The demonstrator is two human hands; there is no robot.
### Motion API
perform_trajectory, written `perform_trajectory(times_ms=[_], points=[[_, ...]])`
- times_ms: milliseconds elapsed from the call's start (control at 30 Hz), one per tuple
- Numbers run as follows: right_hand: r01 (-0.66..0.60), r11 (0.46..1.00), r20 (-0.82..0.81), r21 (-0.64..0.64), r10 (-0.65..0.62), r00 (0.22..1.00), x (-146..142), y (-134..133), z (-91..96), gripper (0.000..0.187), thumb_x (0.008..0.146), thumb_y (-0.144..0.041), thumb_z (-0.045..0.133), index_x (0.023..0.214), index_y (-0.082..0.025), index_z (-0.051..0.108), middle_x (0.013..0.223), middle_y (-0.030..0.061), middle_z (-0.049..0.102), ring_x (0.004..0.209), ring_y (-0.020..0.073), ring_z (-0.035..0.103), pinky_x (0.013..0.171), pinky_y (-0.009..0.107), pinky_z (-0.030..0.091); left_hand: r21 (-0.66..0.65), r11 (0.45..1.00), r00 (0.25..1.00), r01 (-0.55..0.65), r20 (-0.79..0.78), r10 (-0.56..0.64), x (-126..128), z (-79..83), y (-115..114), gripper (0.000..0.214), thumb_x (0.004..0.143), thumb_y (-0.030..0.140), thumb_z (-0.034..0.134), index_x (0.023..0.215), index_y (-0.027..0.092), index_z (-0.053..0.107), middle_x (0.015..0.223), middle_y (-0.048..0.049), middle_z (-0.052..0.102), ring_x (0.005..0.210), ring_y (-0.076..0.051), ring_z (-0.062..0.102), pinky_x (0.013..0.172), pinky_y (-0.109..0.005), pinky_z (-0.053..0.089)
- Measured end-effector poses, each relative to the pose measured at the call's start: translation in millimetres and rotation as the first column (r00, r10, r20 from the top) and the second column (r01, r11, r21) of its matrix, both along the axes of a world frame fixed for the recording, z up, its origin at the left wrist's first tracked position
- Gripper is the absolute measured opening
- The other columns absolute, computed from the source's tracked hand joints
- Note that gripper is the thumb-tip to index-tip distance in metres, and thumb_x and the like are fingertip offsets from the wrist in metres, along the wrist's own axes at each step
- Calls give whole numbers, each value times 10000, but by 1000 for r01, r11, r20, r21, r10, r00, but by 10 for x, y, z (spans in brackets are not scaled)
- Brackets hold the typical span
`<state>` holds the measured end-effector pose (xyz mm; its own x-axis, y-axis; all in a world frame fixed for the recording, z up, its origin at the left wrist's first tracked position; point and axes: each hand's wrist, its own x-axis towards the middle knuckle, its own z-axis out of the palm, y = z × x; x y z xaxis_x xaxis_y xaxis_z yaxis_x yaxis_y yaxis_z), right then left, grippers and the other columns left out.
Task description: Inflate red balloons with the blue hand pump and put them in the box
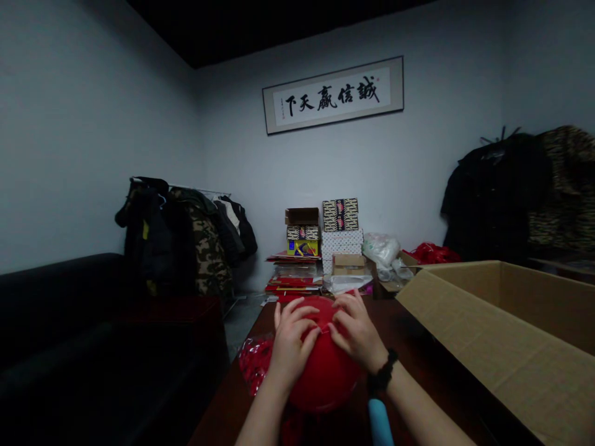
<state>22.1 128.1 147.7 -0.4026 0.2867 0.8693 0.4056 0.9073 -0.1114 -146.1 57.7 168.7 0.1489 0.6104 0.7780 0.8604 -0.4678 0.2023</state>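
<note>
1. Bag [255,362]: clear plastic with red contents, at 9 o'clock of the balloon, just beside the left forearm. The operator should work clear of its loose film, which could snag the wrist.

2. Left hand [294,334]: fingers curled, thumb and fingertips pinched at the balloon's upper part. The step in hand appears to be fine fingertip work there. The pinch should be firm but made with the pads; nails could pierce the skin. From this hand, the balloon's body lies at 5 o'clock, touching.

3. Balloon [325,378]: red, rounded, between the two forearms and above the table [232,402]. Whether its underside touches the tabletop cannot be told. It should be steadied without squeezing, as pressure could make it slip or burst.

4. Right hand [356,328]: fingers bent, tips pinched close to the left fingertips, likewise at the balloon's upper part. The exact piece gripped is too dim to make out. Both hands should pull evenly and gently. From this hand, the balloon's body lies at 7 o'clock, touching.

5. Tube [380,424]: blue, at 5 o'clock of the balloon, near the right forearm. The elbow should clear it.

6. Box [502,365]: cardboard, at 3 o'clock, apart from both hands.
</note>
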Motion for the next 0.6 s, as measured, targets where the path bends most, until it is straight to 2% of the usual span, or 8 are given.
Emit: perform_trajectory(times_ms=[167,267,333,400,533,600], points=[[-102,994,125,-39,106,986,78,-43,101,56,690,-215,570,728,-251,549,1103,22,472,1098,189,426,1057,476,221,17,996,996,-87,37,86,-108,5,2,142,785,235,519,723,239,646,1056,-41,654,1164,-262,427,1020,-622,126],[-99,990,132,-99,111,985,79,-42,135,75,663,-234,600,716,-263,556,1077,14,482,1079,200,430,1064,488,184,8,996,996,-88,14,88,-74,7,23,125,767,223,538,708,245,646,1060,-32,652,1163,-266,424,1019,-629,114],[-56,989,72,-136,66,995,49,-17,116,62,688,-237,577,732,-261,541,993,15,493,1012,196,447,1064,514,150,-5,999,998,-54,-20,54,-22,14,34,121,760,224,548,707,254,652,1047,-24,657,1159,-264,427,1022,-629,109],[-10,985,-20,-172,6,1000,-4,5,73,27,746,-235,516,766,-252,514,924,20,486,943,188,451,1043,522,178,-12,1000,999,-20,-38,20,30,25,39,131,761,223,546,713,260,662,1032,-25,661,1150,-263,435,1021,-628,119],[-10,964,-179,-267,-39,983,-132,-7,-25,75,839,-264,409,822,-245,479,894,26,483,876,169,457,868,373,378,-19,1000,999,-3,-51,2,71,33,36,138,741,193,559,698,262,671,1022,-19,659,1144,-256,439,1027,-620,129],[-23,952,-249,-305,-57,967,-179,-17,-60,93,852,-279,398,815,-243,475,868,21,485,840,162,460,772,321,396,-36,999,998,-1,-62,-1,62,28,28,129,734,193,569,698,265,670,1031,-13,653,1151,-253,433,1032,-616,125]])
